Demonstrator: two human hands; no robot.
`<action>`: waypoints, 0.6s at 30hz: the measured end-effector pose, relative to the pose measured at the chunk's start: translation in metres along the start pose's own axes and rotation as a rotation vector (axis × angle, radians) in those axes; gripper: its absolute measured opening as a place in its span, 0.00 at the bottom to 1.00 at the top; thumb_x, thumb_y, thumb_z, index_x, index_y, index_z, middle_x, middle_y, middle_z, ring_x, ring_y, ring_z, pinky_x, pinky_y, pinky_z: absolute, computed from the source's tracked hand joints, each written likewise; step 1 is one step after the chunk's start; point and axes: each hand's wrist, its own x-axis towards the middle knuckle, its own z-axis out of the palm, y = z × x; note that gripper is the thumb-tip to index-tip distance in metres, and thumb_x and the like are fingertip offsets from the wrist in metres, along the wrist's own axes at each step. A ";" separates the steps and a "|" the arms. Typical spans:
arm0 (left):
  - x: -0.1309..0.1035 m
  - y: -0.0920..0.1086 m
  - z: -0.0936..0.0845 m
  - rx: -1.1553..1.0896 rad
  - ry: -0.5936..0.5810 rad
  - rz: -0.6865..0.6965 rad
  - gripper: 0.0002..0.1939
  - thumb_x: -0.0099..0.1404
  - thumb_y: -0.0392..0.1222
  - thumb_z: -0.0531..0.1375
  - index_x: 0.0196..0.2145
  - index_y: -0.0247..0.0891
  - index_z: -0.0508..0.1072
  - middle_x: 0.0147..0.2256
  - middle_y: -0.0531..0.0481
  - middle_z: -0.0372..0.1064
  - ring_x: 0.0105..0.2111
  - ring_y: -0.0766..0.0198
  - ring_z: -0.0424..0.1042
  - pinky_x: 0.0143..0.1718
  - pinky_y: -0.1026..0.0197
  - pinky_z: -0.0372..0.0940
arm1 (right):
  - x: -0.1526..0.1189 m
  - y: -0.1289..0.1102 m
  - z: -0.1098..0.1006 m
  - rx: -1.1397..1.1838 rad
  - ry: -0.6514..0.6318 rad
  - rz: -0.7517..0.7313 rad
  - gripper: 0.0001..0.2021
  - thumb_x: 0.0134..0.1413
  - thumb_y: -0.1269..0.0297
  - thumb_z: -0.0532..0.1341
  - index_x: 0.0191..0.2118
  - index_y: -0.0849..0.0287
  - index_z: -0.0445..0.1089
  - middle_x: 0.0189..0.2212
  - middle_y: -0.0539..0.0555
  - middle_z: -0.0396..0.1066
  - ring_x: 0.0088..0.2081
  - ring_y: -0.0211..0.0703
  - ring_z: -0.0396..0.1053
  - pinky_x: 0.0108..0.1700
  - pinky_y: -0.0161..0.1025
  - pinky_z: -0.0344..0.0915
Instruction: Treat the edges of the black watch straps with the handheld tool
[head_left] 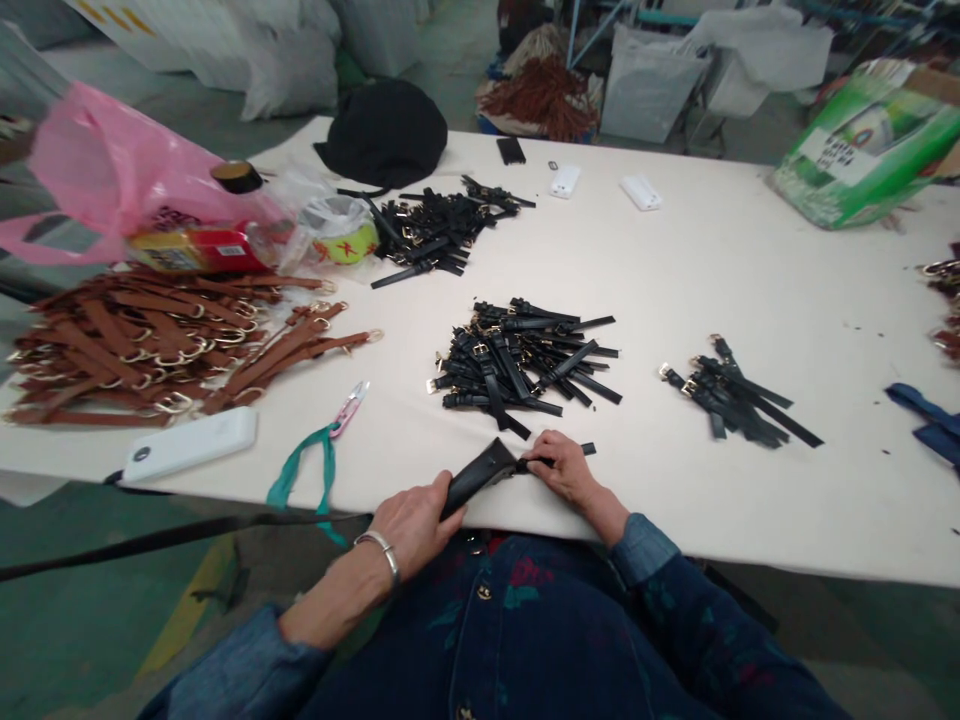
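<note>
My left hand (414, 528) is wrapped round a wide black leather strap (480, 476) at the table's front edge; a long narrow part of it trails off to the left. My right hand (561, 466) pinches a small black buckle strap (589, 449) against the wide strap's right end. The fingertips partly cover where the two meet. Just beyond my hands lies a pile of black buckle straps (517, 360). A smaller group of black straps (739, 395) is to the right.
Brown straps (127, 345), a white power bank (191, 443) and pink snips (349, 408) with a teal ribbon lie left. Farther back are a pink bag (127, 170), black cap (386, 130) and more black straps (442, 228). A green bag (862, 145) stands back right.
</note>
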 end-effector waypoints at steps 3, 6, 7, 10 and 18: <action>-0.002 -0.012 -0.005 0.028 0.018 -0.021 0.18 0.59 0.54 0.44 0.41 0.41 0.59 0.31 0.46 0.70 0.31 0.58 0.70 0.30 0.59 0.59 | 0.000 0.000 -0.001 0.015 0.001 0.017 0.06 0.46 0.71 0.60 0.32 0.56 0.73 0.27 0.51 0.66 0.32 0.39 0.63 0.35 0.37 0.60; -0.004 -0.012 -0.008 0.037 -0.007 0.024 0.17 0.59 0.54 0.45 0.39 0.42 0.60 0.31 0.47 0.70 0.32 0.58 0.70 0.30 0.59 0.59 | 0.001 0.000 0.000 0.013 0.000 0.021 0.06 0.46 0.71 0.60 0.32 0.56 0.73 0.27 0.51 0.66 0.32 0.39 0.63 0.35 0.37 0.60; -0.004 -0.009 -0.009 0.037 -0.017 0.043 0.16 0.59 0.53 0.45 0.39 0.42 0.60 0.31 0.48 0.70 0.32 0.57 0.70 0.31 0.59 0.59 | 0.001 0.001 0.000 0.009 -0.002 0.021 0.06 0.46 0.71 0.60 0.32 0.56 0.73 0.27 0.51 0.66 0.32 0.39 0.63 0.35 0.37 0.60; -0.001 0.002 -0.006 0.036 -0.008 0.091 0.15 0.59 0.52 0.46 0.39 0.41 0.60 0.32 0.47 0.70 0.33 0.57 0.70 0.31 0.59 0.59 | 0.001 0.001 0.000 0.001 -0.008 0.019 0.06 0.46 0.71 0.60 0.32 0.56 0.73 0.28 0.51 0.66 0.32 0.39 0.63 0.35 0.37 0.60; 0.005 0.001 -0.004 -0.026 -0.004 -0.057 0.17 0.58 0.54 0.45 0.40 0.42 0.60 0.32 0.46 0.71 0.32 0.57 0.70 0.30 0.59 0.59 | 0.001 -0.002 -0.004 -0.004 -0.034 -0.008 0.08 0.48 0.70 0.59 0.36 0.55 0.71 0.29 0.52 0.65 0.34 0.40 0.63 0.37 0.38 0.60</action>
